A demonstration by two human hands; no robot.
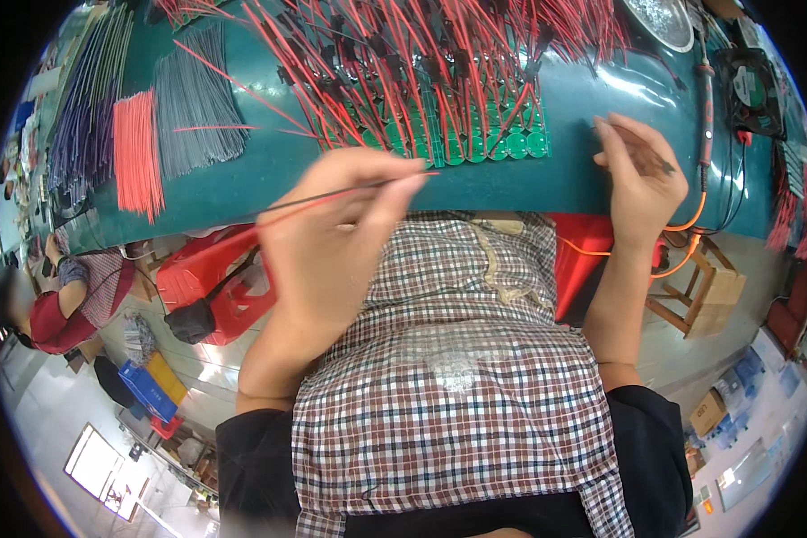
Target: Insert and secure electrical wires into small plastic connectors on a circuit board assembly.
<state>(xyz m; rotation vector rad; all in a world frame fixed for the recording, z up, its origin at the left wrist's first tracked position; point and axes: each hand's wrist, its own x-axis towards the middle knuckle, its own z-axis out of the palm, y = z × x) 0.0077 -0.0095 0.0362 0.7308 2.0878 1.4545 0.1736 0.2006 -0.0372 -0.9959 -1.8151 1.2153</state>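
Note:
My left hand (332,238) pinches a thin red and black wire pair (305,202) between thumb and fingers, its end pointing right toward the green circuit board panel (475,143) on the teal table (565,179). My right hand (637,179) holds a thin dark tool (641,148) near the table's front edge, to the right of the board. Many red and black wires (421,63) stand out from the board and fan over the table behind it.
Bundles of red wires (137,152) and grey wires (193,112) lie at the table's left. A soldering iron (707,108) with an orange cord and a small fan (749,85) sit at right. A red plastic stool (206,278) and a seated person (72,300) are at left.

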